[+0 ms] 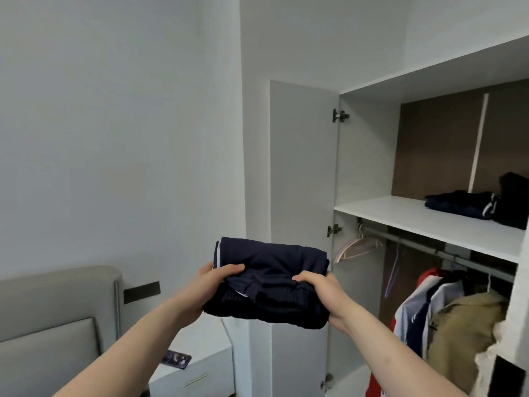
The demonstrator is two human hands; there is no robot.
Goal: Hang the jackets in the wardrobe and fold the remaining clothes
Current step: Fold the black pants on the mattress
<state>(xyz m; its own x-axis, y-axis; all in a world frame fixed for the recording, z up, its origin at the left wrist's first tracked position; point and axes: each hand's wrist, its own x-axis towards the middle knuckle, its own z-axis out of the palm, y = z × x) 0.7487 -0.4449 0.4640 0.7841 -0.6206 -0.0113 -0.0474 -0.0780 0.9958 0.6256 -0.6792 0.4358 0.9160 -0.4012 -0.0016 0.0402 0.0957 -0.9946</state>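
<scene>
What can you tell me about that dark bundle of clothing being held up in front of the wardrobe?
The folded dark navy garment is a compact, thick bundle of soft knit-like fabric. A white stripe runs along its upper left edge, and a ribbed, gathered band shows at the front. It is held in the air, roughly level, in front of the open wardrobe door. The left hand grips its left side and the right hand its right, thumbs on top. Nothing else touches it.

shelf clothes [486,206]: cut by right edge | jackets [446,319]: bottoms cut off
</scene>
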